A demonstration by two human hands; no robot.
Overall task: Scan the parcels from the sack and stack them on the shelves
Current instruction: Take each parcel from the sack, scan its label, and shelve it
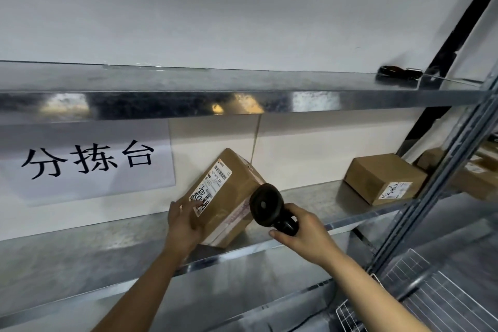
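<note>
A brown cardboard parcel [229, 191] with a white shipping label stands tilted on the metal shelf [80, 245], leaning toward the back wall. My left hand [183, 224] grips its lower left corner, thumb on the label. My right hand [304, 232] holds a black handheld scanner [272, 210] by its handle, the round head close to the parcel's right side. A second brown parcel [385, 180] with a label lies flat on the same shelf to the right.
An upper metal shelf [242, 101] runs across the view, with a dark object [398, 74] at its right end. A white sign with black characters [86, 162] hangs at left. More parcels [474, 170] sit behind grey uprights at right; a wire basket [420, 296] lies below.
</note>
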